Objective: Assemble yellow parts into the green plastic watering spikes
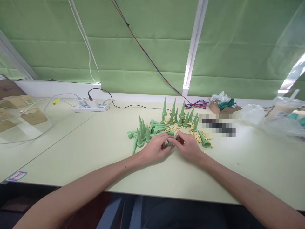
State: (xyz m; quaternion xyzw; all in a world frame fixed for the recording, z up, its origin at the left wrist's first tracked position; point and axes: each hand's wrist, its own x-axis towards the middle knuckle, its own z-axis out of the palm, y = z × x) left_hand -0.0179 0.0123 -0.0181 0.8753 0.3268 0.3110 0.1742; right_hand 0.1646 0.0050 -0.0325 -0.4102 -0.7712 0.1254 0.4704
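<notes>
Near the table's middle, my left hand (158, 147) is closed on a green cone piece (169, 144), most of which the fingers cover. My right hand (188, 146) meets it from the right, its fingers pinched at the same piece; whether a small part is between them is hidden. Upright green cones (140, 138) and lying ones (159, 128) are just beyond my left hand. More stacked green cones (164, 109) stand farther back. Small yellow pieces (195, 136) are scattered among them. One green cone (204, 140) lies right of my right hand.
A power strip (91, 106) with cables sits at the back left, near brown packets (34, 116). At the back right are an open cardboard box (225, 111), clear plastic bags (252, 113) and a drink cup (278, 111). The table's front edge (166, 195) runs below my forearms.
</notes>
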